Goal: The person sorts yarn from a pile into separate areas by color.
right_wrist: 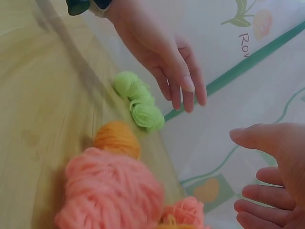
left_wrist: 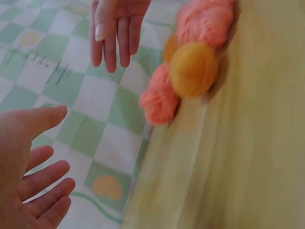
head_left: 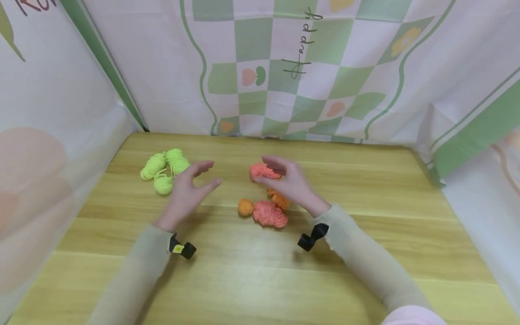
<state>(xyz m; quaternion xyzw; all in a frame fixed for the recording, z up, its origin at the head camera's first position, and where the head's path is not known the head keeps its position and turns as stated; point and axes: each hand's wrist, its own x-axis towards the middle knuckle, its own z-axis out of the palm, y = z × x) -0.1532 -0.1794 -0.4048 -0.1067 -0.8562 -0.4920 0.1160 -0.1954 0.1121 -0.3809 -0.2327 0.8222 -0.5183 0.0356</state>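
My left hand (head_left: pixel 188 192) hovers over the table beside the yellow-green yarn balls (head_left: pixel 164 184), its fingers relaxed and nothing in it. Several of these balls lie together at the left. Over the middle of the table, my right hand (head_left: pixel 294 183) is held with fingers extended, also holding nothing. It partly covers a coral yarn ball (head_left: pixel 261 171) and an orange one (head_left: pixel 279 200) in the head view. Nearer to me lie a second coral yarn ball (head_left: pixel 270 214) and a small round orange one (head_left: pixel 245 207), side by side. Both palms face inward in the wrist views.
The wooden table (head_left: pixel 260 280) ends at a hanging cloth (head_left: pixel 280 104) with green checks at the back. More white and green cloth stands along the left and right sides. Each wrist carries a black strap with a small camera (head_left: pixel 310 239).
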